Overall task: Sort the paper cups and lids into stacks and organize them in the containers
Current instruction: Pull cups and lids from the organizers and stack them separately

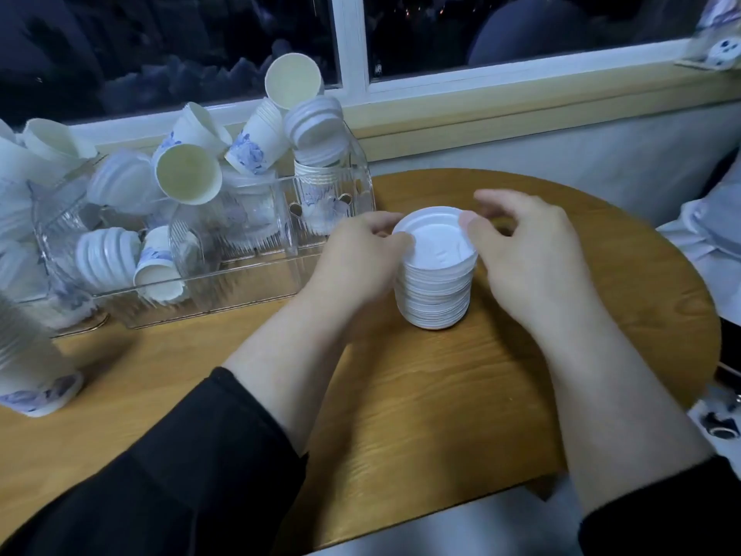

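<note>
A tall stack of white lids (435,274) stands upright on the round wooden table (401,395). My left hand (361,254) holds the stack's left side near the top, fingers curled against the rim. My right hand (521,250) is at the right side, thumb touching the top lid's rim, the other fingers arched above. A clear ribbed container (240,282) at the left holds loose blue-patterned paper cups (188,174) and short lid stacks (106,256), tumbled in all directions. Its right compartment holds an upright cup stack (320,182) with lids (316,128) on top.
A second clear container (52,218) with more cups sits at the far left. A stack of cups (32,375) lies on its side at the table's left edge. Window sill (521,110) runs behind. Dark items (721,423) sit beyond the table's right edge.
</note>
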Motion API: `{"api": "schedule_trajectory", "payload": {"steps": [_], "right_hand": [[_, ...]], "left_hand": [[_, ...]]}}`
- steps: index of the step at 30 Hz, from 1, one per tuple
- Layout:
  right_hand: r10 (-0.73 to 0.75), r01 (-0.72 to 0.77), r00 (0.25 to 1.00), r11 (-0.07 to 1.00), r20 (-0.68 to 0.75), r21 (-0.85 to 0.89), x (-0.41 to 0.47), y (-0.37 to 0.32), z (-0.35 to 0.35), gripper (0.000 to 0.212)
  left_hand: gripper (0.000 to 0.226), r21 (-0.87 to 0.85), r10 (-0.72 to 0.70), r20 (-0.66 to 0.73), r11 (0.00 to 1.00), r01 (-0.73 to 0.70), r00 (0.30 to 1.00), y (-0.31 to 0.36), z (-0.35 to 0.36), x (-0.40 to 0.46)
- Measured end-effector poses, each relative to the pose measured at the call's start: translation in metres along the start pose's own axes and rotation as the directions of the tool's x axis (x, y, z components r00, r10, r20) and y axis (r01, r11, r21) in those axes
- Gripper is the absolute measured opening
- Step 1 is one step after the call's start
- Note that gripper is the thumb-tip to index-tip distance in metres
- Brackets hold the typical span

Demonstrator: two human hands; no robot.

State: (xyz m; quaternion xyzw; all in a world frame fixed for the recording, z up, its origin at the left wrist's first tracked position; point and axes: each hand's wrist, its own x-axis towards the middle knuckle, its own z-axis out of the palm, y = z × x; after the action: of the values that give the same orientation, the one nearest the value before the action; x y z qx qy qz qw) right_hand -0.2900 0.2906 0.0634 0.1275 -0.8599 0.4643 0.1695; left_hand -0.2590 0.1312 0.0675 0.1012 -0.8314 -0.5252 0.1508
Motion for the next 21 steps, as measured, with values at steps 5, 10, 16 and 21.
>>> {"api": "schedule_trajectory", "payload": {"steps": [5, 10, 16, 21], "right_hand": [[-0.079, 0.075, 0.996, 0.993, 0.044, 0.096, -0.009, 0.004, 0.005, 0.027], [-0.054, 0.037, 0.991, 0.989, 0.122, 0.142, -0.008, 0.012, 0.008, 0.031], [-0.054, 0.012, 0.987, 0.963, 0.150, 0.268, -0.007, 0.011, 0.017, 0.034], [-0.057, 0.001, 0.986, 0.942, 0.158, 0.335, -0.006, 0.016, 0.018, 0.041]], "left_hand": [[0.026, -0.020, -0.084, 0.010, 0.996, 0.084, 0.996, 0.004, 0.009, -0.005], [0.024, -0.093, -0.157, 0.018, 0.983, 0.158, 0.987, 0.003, 0.009, -0.002], [0.022, -0.134, -0.198, 0.047, 0.970, 0.202, 0.979, 0.001, 0.005, -0.002], [0.036, -0.093, -0.109, -0.074, 0.990, 0.102, 0.991, 0.004, 0.006, -0.001]]}}
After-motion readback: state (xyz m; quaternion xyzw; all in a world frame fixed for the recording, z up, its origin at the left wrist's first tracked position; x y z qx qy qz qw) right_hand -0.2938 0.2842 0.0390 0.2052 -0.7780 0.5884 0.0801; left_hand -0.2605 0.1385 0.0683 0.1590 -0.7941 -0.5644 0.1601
